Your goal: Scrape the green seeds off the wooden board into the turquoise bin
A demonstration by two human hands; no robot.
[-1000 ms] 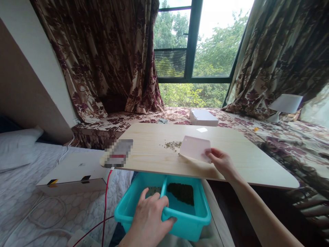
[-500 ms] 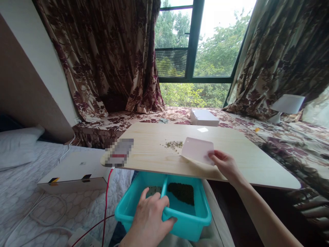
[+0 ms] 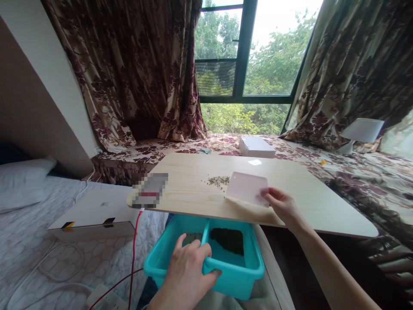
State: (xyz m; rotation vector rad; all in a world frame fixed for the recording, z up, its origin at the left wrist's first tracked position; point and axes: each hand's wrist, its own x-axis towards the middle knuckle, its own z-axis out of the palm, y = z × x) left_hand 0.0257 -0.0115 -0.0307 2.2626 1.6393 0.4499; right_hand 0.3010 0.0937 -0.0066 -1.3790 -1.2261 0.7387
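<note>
And with my right hand [image 3: 280, 202] I'm pinching the pale sheet [image 3: 247, 187] by its right edge, leaving its left free beside the grains [image 3: 218, 181] on the table [image 3: 322, 206], while my left hand [image 3: 189, 269] is clasping the teal bin [image 3: 240, 279], presumably for steadiness.

Background: daylit interior

Beyond the right fingers [image 3: 267, 192]: dark-green-framed window [image 3: 240, 64], foliage [image 3: 274, 64] outside, patterned curtains [image 3: 129, 64] either side, floral-covered ledge [image 3: 224, 146] below. Under those fingers: pale wood table [image 3: 322, 202]. Farther off, to their right: white lamp [image 3: 363, 130]. Well left of left fingers [image 3: 181, 241]: quilted bed [image 3: 27, 239], pillow [image 3: 22, 185], white-and-brown wall [image 3: 41, 56].
</note>
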